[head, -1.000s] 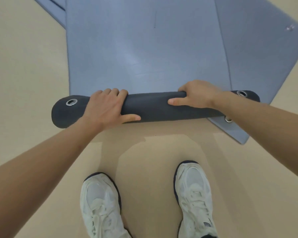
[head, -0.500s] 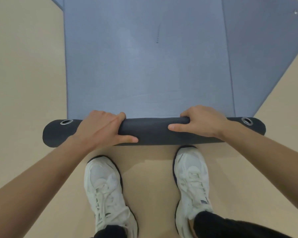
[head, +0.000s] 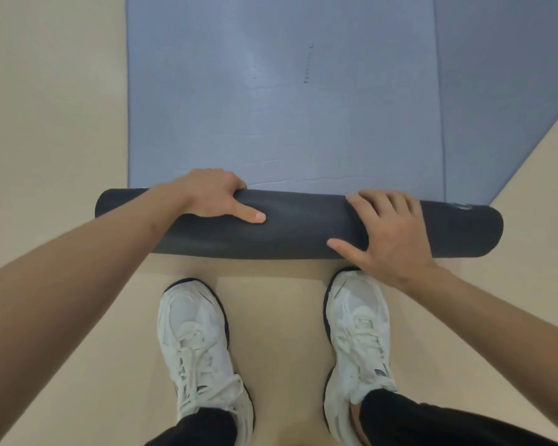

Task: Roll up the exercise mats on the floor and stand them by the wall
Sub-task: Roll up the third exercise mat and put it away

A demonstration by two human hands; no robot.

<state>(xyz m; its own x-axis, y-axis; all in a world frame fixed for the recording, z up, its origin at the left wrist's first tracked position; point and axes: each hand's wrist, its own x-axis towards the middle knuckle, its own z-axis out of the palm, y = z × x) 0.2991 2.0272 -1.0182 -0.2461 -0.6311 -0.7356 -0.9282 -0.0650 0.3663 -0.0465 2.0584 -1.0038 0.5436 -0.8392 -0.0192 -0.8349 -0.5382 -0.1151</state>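
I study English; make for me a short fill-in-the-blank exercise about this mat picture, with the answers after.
The roll has a dark grey outside; the flat mat beyond it is ____.
The left hand and the right hand both rest on the ____.
The two shoes are ____.
Missing words: blue; roll; white.

We see through one wide-angle camera on the head, facing steeply down and slightly forward, close above the roll (head: pixel 303 226). The left hand (head: pixel 210 194) and right hand (head: pixel 390 233) sit mid-frame. Beyond the fingers (head: pixel 395 204) lies flat mat (head: pixel 271 107), and short of them are shoes (head: pixel 194 342) and floor (head: pixel 45 123).
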